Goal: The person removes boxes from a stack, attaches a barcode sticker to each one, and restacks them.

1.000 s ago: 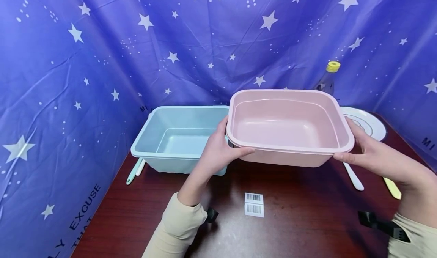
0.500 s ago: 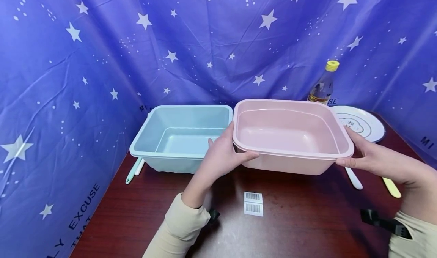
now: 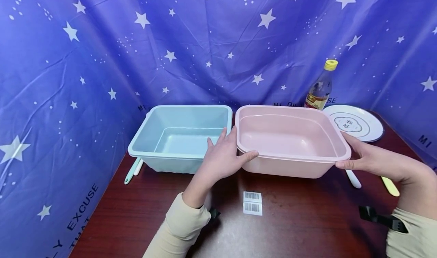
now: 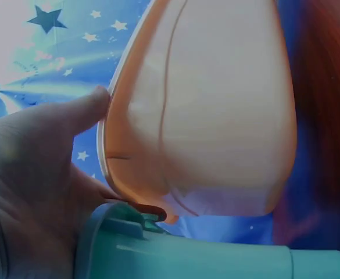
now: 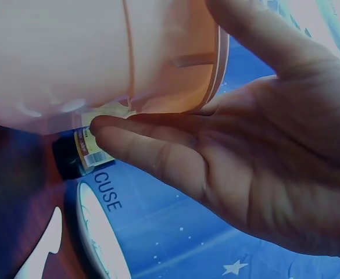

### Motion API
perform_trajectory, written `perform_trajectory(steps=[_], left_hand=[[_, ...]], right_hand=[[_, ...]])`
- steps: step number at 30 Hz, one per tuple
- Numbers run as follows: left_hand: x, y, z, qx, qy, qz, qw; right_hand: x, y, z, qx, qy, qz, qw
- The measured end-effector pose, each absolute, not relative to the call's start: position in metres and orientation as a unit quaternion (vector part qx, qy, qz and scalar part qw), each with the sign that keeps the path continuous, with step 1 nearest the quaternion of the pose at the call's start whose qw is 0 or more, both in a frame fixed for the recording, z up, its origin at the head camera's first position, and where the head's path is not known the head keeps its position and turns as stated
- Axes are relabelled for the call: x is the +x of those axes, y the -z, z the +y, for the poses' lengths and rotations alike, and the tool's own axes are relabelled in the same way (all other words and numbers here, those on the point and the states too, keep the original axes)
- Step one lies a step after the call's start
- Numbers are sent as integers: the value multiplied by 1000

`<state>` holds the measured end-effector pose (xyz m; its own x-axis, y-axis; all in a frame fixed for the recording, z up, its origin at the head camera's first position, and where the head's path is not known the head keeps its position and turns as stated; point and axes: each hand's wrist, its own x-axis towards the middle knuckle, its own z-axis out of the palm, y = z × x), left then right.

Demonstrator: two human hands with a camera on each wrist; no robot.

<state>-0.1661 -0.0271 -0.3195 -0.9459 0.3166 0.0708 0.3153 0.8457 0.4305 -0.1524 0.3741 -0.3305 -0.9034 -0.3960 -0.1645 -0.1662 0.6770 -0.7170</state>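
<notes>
A pink rectangular plastic basin [image 3: 286, 136] stands upright in the middle right of the head view, its inside bare. My left hand [image 3: 220, 155] holds its left end, thumb at the front rim, other fingers in the narrow gap beside the light blue basin [image 3: 177, 163]. At the opposite end my right hand [image 3: 370, 157] grips the front right corner, thumb on the rim. In the right wrist view its fingers [image 5: 152, 154] lie stretched along the pink wall. The left wrist view shows the left thumb [image 4: 91, 107] against the rim.
Behind the pink basin stand a yellow-capped bottle [image 3: 319, 87] and a white plate [image 3: 367, 125]. A white handle [image 3: 353, 179] and a yellow handle [image 3: 390, 186] lie at right, a green handle [image 3: 132, 172] at left. A barcode label [image 3: 252, 203] is on the dark table [image 3: 290, 227].
Both hands have lowered the pink basin and shifted it slightly right, away from overlapping the blue basin. The bottle and plate behind it show more. Some left fingers have lifted slightly.
</notes>
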Motion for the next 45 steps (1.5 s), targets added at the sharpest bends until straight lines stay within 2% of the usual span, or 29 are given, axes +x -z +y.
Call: perform_trajectory(steps=[15,22,30,33,37,40,45], left_hand=[[-164,324,-23,161,-173,971,-45],[-160,314,-35,243,-257,929,-109],[-147,298,-62,311,-350,870,-154],[-143,298,-73,322,-370,854,-173],[-136,298,-89,333,-381,847,-161],[-130,298,-100,334,-367,858,-132],[-127,299,-113,319,-298,896,-80]], right_hand=[[-162,338,368,-166,359,905,153],[-161,333,360,-169,353,908,151],[-151,313,348,-115,320,933,118],[-144,303,345,-122,308,941,69],[-134,294,337,-153,313,937,-13],[-126,290,327,-197,327,923,-48],[-115,288,311,-285,302,908,-47]])
